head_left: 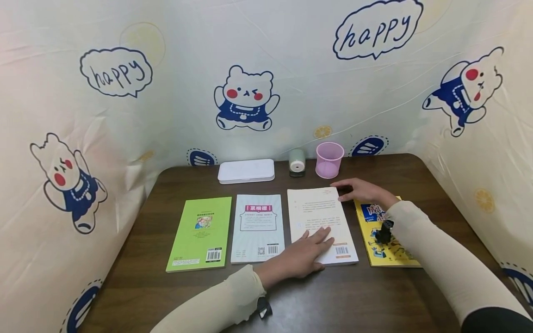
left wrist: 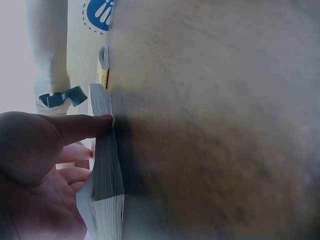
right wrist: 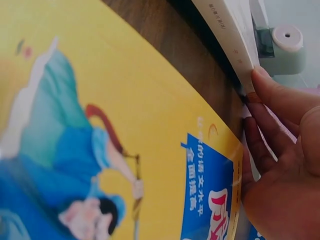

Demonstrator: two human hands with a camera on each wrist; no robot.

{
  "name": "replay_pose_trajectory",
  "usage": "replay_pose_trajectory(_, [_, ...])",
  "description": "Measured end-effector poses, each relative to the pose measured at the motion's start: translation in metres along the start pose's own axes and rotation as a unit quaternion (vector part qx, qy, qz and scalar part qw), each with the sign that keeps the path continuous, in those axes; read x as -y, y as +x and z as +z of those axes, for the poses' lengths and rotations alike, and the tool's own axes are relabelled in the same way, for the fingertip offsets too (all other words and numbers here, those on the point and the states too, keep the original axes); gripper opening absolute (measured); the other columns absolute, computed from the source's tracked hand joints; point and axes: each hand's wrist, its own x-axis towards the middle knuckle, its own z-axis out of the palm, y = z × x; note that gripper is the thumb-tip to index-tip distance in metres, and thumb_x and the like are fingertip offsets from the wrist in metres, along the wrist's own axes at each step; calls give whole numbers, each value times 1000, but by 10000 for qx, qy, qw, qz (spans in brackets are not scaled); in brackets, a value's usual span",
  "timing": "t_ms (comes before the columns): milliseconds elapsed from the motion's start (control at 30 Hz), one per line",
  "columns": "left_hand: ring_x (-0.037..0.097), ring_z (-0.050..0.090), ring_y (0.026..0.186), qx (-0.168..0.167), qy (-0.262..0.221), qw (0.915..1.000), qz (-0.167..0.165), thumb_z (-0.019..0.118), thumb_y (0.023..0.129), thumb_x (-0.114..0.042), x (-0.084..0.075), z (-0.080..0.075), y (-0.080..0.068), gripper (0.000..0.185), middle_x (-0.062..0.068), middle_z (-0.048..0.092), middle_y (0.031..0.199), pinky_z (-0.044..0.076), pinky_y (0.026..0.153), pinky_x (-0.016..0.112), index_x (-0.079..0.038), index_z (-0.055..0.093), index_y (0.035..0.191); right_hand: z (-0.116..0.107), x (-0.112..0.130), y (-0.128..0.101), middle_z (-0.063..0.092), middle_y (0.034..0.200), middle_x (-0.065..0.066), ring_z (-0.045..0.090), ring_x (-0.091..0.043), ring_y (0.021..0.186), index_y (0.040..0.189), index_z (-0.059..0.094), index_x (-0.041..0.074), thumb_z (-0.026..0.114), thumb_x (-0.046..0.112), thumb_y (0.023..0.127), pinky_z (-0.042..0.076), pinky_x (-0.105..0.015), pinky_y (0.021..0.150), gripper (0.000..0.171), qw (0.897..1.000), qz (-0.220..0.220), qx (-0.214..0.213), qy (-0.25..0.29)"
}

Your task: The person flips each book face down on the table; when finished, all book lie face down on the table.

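Left hand (head_left: 306,254): lies flat on the near left part of the white book (head_left: 320,217), fingers straight.
Right hand (head_left: 362,190): fingers straight, touching the far right corner of this book.
White book: on the table (head_left: 416,296), between grey book (head_left: 258,227) and yellow book (head_left: 376,252).
Far side: pink cup (head_left: 330,159).

The head view was taken from above, facing forward and down over the whole surface (head_left: 374,296). Both wrist views were taken very close and low. The white book (head_left: 320,217) was shared by all three: its page edge (left wrist: 105,165) left, its spine (right wrist: 227,35) right.
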Motion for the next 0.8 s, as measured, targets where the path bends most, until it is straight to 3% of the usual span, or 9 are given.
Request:
replay_pose_trajectory(467, [17, 12, 159, 96, -229, 9997, 75, 69, 100, -32, 4, -2, -1, 73, 2, 13, 173, 16, 128, 42, -16, 34, 162, 4, 2, 2, 48, 154, -23, 42, -45, 142, 152, 51, 10, 70, 22, 99, 32, -67, 116, 57, 9990, -193, -145, -380])
replay_pose_trajectory(800, [17, 12, 159, 175, -208, 9996, 80, 69, 100, -31, 3, -5, -1, 73, 3, 13, 173, 17, 128, 42, -16, 34, 162, 4, 2, 0, 48, 156, -21, 40, -45, 145, 151, 53, 11, 72, 27, 98, 32, -67, 116, 59, 9988, -36, -239, -414])
